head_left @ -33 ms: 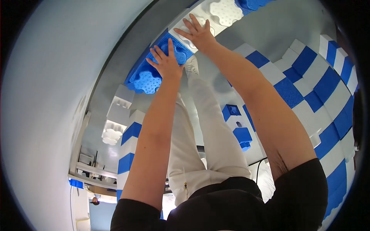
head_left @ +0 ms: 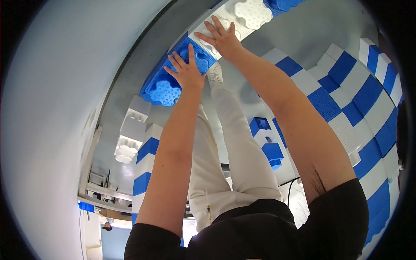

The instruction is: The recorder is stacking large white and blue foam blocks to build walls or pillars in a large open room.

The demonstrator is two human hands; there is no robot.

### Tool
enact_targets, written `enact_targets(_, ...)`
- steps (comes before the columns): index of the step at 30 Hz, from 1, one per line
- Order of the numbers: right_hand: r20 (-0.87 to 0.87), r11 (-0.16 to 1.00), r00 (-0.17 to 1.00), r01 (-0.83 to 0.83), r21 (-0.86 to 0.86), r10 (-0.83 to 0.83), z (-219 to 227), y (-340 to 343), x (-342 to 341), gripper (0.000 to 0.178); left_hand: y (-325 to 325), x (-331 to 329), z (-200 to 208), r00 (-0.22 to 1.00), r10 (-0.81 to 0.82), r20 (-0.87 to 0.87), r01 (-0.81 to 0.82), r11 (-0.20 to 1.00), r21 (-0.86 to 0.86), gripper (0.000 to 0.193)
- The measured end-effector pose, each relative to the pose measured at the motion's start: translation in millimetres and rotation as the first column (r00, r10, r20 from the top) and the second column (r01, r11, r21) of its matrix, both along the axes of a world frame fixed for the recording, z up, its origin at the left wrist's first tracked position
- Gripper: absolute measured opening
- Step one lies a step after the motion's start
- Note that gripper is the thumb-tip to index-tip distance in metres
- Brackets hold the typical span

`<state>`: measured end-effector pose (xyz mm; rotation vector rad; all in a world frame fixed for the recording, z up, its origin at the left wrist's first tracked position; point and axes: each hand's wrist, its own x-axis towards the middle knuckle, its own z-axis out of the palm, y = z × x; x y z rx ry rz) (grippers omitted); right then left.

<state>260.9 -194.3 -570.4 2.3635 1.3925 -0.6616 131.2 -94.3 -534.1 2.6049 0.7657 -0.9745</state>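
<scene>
My left hand (head_left: 187, 73) lies flat with fingers spread on a large blue building block (head_left: 151, 80) with scalloped, dotted round knobs. My right hand (head_left: 224, 40) is also spread, resting on the white building block (head_left: 243, 32) that stands against the blue one in the same row. Neither hand is wrapped round anything. One bumpy white knob shows to the right of my right hand. Parts of both block tops are hidden under my palms and fingers.
Another blue block (head_left: 285, 4) continues the row at the top. Stacked blue and white blocks (head_left: 342, 89) rise on the right, and more white blocks (head_left: 128, 145) stand at left. Small blocks (head_left: 272, 151) lie beside my legs. A pale wall (head_left: 56, 121) curves along the left.
</scene>
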Motion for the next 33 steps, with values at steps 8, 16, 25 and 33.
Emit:
enact_targets(8,-0.063,1.000,0.998,0.017,-0.018,-0.018,8,0,3,0.097,-1,-4,-17,0.997,-0.020,0.078,0.016,0.999,0.050,0.116)
enact_targets(16,-0.066,0.992,0.997,0.030,-0.121,-0.038,18,8,7,0.098,-2,-9,-7,0.987,-0.020,0.156,0.013,0.999,0.047,0.103)
enact_targets(25,-0.030,0.993,0.999,0.022,-0.119,-0.026,10,11,1,0.091,-5,-13,27,0.994,0.014,0.107,-0.019,0.999,0.050,0.105)
enact_targets(33,0.066,0.999,0.998,0.006,-0.044,-0.003,-14,-5,-2,0.081,-18,-89,125,0.952,0.017,0.306,-0.003,0.999,-0.048,0.089)
